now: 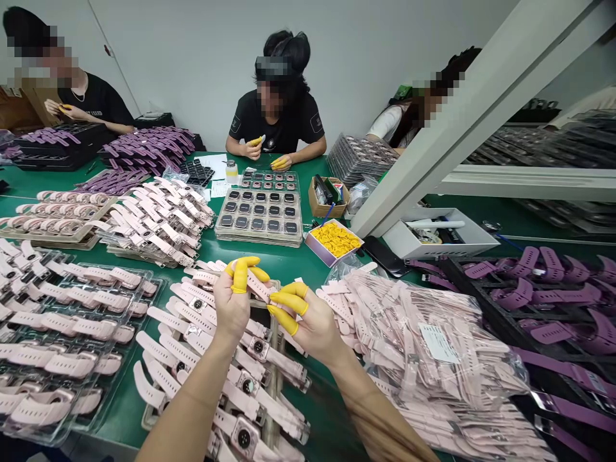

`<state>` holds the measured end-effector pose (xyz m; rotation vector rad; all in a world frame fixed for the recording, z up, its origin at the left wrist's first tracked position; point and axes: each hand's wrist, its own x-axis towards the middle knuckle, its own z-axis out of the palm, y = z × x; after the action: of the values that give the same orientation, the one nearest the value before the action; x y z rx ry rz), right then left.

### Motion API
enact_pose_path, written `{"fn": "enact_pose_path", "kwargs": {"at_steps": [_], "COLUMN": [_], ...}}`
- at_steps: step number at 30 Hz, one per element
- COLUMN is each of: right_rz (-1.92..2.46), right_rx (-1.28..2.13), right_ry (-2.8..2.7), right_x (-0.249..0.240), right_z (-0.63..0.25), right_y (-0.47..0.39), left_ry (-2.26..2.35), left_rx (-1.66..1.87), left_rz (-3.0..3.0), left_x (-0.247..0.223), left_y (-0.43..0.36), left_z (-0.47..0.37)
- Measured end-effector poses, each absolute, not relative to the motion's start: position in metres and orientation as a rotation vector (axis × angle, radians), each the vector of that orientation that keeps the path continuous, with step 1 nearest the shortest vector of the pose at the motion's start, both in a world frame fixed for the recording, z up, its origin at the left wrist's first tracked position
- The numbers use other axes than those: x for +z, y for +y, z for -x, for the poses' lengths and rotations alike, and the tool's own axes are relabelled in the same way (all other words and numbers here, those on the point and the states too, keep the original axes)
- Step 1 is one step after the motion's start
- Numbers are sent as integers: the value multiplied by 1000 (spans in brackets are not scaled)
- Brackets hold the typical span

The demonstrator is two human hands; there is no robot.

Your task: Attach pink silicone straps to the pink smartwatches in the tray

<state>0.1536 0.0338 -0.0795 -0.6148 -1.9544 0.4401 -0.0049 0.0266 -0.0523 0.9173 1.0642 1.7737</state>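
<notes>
My left hand [235, 298], with yellow covers on its fingers, pinches a pink watch strap [260, 289] near the middle of the view. The strap's other end is between the covered fingertips of my right hand [305, 314]. Whether a watch body is attached to it is hidden by my fingers. Below both hands lies a tray of watches with pink straps [248, 385], several with their round back sensors facing up. Just right of my right hand is a heap of bagged pink straps [409, 327].
Trays of pink-strapped watches [62, 321] fill the left. Ahead are a tray of watch bodies [260, 215], a box of yellow finger covers [334, 240] and a white box [437, 237]. Purple straps [553, 295] lie right. A person [276, 115] sits opposite; others sit at both sides.
</notes>
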Motion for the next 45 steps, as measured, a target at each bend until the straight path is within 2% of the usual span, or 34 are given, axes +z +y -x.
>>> {"fn": "enact_pose_path", "kwargs": {"at_steps": [16,22,27,31,38,45], "right_rz": [633,737,675,633,603,614], "right_rx": [469,852,1218,1336,1312,1288], "right_ry": [-1999,-1616,-1286,-1208,-1245,-1391], "right_x": [-81,-84,-90,-92,-97,-97], "right_z": [-157,-153,-153,-156,-159,-155], "right_y": [38,42,49,52,53,50], "left_ry": [1189,881,990,975,973,959], "left_rx": [1536,1315,1177,1236,1260,1354], "left_rz": [-1157,-1474,-1807,-1754,-1698,-1285], "left_x": [-45,-53,-44,-37,-38,-42], "left_y": [25,24,19,17,17,28], "left_z": [8,17,11,10,9,7]}}
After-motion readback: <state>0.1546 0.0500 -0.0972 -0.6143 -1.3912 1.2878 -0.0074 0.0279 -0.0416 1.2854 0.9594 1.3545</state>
